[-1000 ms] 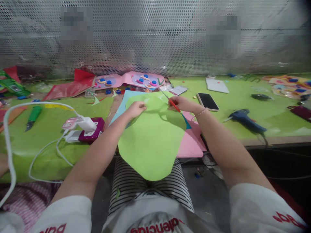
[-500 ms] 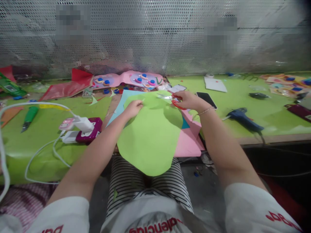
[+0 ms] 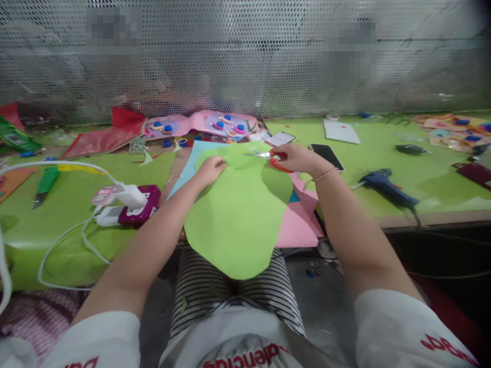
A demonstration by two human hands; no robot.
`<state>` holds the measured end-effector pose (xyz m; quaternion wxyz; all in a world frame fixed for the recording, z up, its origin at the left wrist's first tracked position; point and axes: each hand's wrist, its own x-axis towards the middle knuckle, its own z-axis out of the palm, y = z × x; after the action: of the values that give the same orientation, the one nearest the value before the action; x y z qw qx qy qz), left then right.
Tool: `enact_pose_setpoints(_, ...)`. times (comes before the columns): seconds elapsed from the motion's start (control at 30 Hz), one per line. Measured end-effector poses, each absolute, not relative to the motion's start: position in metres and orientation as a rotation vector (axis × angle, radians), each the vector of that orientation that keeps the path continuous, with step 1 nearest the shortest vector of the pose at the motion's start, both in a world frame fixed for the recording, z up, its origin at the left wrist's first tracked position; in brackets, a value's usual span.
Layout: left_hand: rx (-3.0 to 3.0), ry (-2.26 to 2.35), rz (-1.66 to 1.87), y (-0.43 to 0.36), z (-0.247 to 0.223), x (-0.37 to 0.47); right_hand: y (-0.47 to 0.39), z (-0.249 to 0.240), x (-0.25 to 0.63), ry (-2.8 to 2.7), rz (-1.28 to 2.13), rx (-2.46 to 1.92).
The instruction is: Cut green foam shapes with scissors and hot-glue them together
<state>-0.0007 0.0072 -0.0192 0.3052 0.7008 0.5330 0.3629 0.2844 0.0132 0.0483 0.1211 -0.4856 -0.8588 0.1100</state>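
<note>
A large rounded sheet of light green paper hangs over the table edge above my lap. My left hand pinches its upper left part between thumb and fingers. In my right hand are red-handled scissors, their blades pointing left over the sheet's upper part. Whether the blades touch the paper I cannot tell. Beneath the green sheet lie a light blue sheet and pink sheets.
A purple power socket with white plugs and cables is left of my left arm. Beyond it lies a green utility knife. A phone and a blue glue gun lie right. Decorated pink pieces sit at the back.
The scissor blades now look closer together and lie slightly lower over the paper. The green sheet's right edge has shifted a little to the right. My left hand keeps its pinch.
</note>
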Motion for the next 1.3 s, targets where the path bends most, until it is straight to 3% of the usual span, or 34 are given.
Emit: enact_pose_setpoints(1.3,1.89,1.34,0.946,0.0045,-0.018,0.0004,0.0116,0.0528,0.289,-2.496,0.428,-1.47)
